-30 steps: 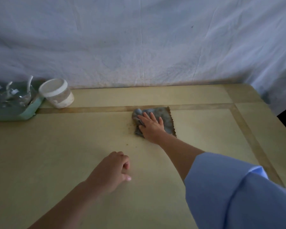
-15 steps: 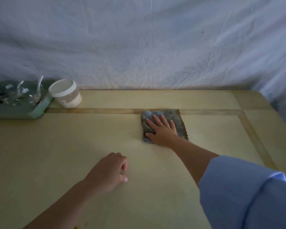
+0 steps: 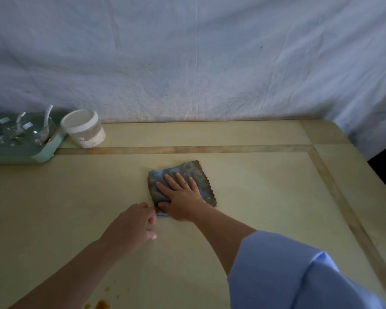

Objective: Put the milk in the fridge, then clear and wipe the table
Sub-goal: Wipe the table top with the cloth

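A folded grey-blue cloth point(image 3: 193, 172) lies on the pale yellow table point(image 3: 76, 208) near its middle. My right hand point(image 3: 181, 197) presses flat on the cloth with fingers spread and straight. My left hand point(image 3: 133, 228) rests on the table right beside the cloth's near left corner, its fingers curled; whether they touch the cloth is unclear. A brown stain point(image 3: 101, 304) and a few small spots mark the table at the near edge, in front of my left forearm.
A green tray point(image 3: 20, 152) with glassware and a white spoon stands at the far left. A white lidded tub point(image 3: 85, 128) sits next to it. A white sheet hangs behind the table. The table's right edge drops off at the far right.
My right hand has drawn the cloth toward me from the far inlay strip. My left hand now lies right at the cloth's near corner.
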### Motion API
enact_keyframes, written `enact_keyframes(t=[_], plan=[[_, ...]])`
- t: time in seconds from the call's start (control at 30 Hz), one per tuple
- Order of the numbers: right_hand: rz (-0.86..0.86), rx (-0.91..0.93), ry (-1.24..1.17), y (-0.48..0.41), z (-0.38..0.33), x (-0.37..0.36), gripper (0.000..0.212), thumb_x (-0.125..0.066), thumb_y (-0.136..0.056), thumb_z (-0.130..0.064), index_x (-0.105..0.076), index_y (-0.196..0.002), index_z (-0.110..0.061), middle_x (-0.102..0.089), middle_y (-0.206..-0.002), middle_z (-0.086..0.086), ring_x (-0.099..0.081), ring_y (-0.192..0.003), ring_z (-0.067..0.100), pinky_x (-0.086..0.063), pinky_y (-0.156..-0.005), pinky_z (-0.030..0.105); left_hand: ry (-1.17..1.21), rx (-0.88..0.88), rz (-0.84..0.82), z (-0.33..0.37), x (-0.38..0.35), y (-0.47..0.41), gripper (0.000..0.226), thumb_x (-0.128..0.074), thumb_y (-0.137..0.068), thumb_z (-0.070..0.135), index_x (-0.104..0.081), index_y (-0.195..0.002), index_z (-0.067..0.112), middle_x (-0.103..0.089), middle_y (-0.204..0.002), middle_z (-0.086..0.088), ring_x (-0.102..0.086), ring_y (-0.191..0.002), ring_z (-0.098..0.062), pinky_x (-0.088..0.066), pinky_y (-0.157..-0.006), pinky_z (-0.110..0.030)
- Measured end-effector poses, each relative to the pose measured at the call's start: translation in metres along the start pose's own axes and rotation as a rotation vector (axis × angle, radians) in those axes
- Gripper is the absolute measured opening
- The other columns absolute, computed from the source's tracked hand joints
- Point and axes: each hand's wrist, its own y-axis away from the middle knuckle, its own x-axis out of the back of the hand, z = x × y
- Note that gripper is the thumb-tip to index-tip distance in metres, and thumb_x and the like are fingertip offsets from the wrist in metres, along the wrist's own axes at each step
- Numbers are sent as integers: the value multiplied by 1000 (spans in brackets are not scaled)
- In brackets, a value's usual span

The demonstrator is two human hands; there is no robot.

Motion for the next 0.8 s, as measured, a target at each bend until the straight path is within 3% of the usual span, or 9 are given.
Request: enact_keyframes(t=[0.17, 0.37, 0.6, 0.7, 0.8], plan=[[41, -183, -39, 27, 64, 11, 63, -28, -97, -53, 2, -150, -38, 13, -160, -9, 18, -147, 18, 11, -118, 46, 17, -83, -52, 19, 8, -18, 28, -69, -77, 31, -46, -91, 24, -39, -89, 10, -48, -99, -12, -37, -79, -25], [67, -313, -94, 5, 74, 25, 73, -33, -92, -60, 4, -151, -36, 18, -159, -7, 22, -146, 22, 13, -116, 50, -32, -121, -42, 18, 2, -20, 38, -66, -81, 30, -55, -116, 18, -51, -117, 5, -48, -114, -12, -39, -91, -24], [27, -141, -16, -40, 4, 18, 73, -31, -92, -60, 4, -151, -35, 18, -159, -5, 23, -145, 25, 13, -116, 53, 7, 23, 62, -29, -2, 15, 31, -62, -84, 30, -56, -114, 22, -52, -118, 8, -48, -112, -9, -38, -87, -22], [-7, 11, 1, -48, -45, 0, 73, -32, -92, -59, 2, -151, -34, 16, -160, -5, 23, -146, 26, 15, -115, 53, -12, 97, 49, -47, -1, 30, 32, -63, -84, 32, -57, -113, 23, -53, -118, 8, -49, -111, -10, -34, -80, -21], [-22, 83, 34, -44, -51, -6, 70, -33, -93, -58, 0, -151, -35, 13, -160, -7, 19, -147, 23, 13, -117, 50, -28, 132, 12, -53, 0, 34, 33, -63, -82, 34, -58, -113, 25, -54, -118, 8, -51, -111, -10, -38, -84, -22]])
